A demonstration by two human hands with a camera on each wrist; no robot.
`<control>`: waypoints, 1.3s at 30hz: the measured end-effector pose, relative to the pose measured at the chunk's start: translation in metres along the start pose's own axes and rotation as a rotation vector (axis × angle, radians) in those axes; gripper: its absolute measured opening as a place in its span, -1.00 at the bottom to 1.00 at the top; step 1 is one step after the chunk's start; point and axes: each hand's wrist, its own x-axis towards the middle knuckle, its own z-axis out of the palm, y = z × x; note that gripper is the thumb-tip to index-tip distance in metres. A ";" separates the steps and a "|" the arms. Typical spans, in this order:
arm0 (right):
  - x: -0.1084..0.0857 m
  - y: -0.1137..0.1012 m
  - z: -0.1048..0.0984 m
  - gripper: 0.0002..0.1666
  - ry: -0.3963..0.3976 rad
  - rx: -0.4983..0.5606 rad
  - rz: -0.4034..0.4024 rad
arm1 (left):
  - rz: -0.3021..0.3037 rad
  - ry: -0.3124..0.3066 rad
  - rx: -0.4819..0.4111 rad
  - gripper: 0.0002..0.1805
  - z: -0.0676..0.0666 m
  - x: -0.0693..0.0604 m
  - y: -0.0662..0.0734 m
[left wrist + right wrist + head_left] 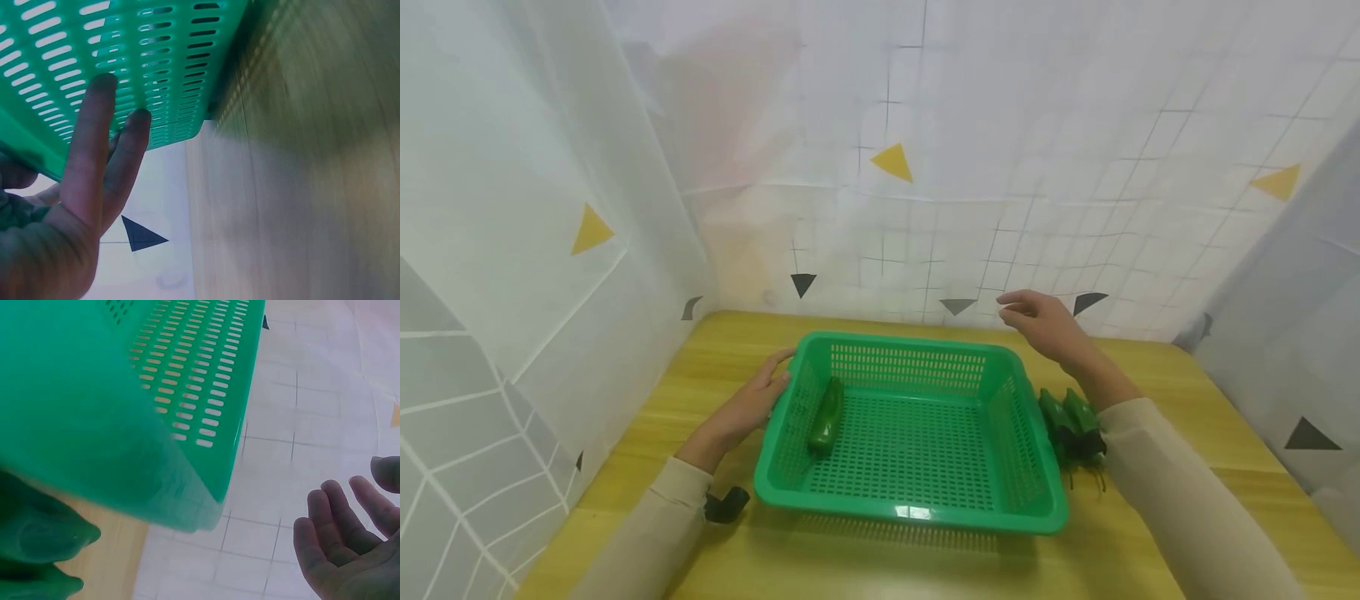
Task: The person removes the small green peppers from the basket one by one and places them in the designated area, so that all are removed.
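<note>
A green plastic basket [910,518] with slotted walls sits on the table. One green chili pepper [827,419] lies inside it, along the left wall. My left hand [752,402] is at the basket's left side; in the left wrist view, straight fingers [87,150] rest against the outer wall and the thumb is near the rim. My right hand [1041,325] is raised beyond the basket's far right corner, fingers loosely bent and holding nothing. Two more green peppers [1078,412] lie outside the basket's right wall, partly hidden by the right wrist's black camera.
The wooden table [1187,417] extends on both sides of the basket. White patterned sheeting [962,167] hangs behind it and along both sides. A small black camera [727,505] is worn at the left wrist.
</note>
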 end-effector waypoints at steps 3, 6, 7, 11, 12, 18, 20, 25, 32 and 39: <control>0.003 -0.002 0.003 -0.45 -0.006 -0.001 -0.002 | 0.009 0.005 0.002 -0.46 0.001 0.000 -0.001; 0.004 -0.004 0.005 -0.46 -0.011 0.013 -0.002 | 0.029 0.010 0.014 -0.46 0.001 0.001 0.000; 0.004 -0.005 0.006 -0.46 -0.016 0.020 0.000 | 0.034 0.014 0.019 -0.46 0.001 0.001 0.000; 0.005 -0.009 0.013 -0.46 -0.032 0.048 0.000 | 0.033 0.007 0.014 -0.46 0.000 0.000 -0.003; 0.006 -0.010 0.015 -0.46 -0.038 0.054 -0.003 | 0.034 0.006 0.013 -0.46 -0.001 0.000 -0.003; 0.012 -0.017 0.030 -0.49 -0.060 0.052 -0.015 | 0.035 0.013 -0.020 -0.47 0.003 0.002 -0.007; 0.013 -0.017 0.036 -0.52 -0.067 0.040 -0.023 | 0.029 0.010 -0.025 -0.47 0.006 0.002 -0.008; 0.018 -0.014 0.057 -0.56 -0.093 0.035 -0.073 | 0.012 0.012 -0.025 -0.48 0.009 -0.002 -0.007; 0.025 -0.019 0.079 -0.61 -0.123 0.064 -0.161 | 0.019 0.019 -0.002 -0.48 0.006 -0.001 -0.001; 0.026 -0.025 0.097 -0.58 -0.174 0.049 -0.142 | 0.018 0.002 -0.018 -0.46 0.008 0.002 -0.004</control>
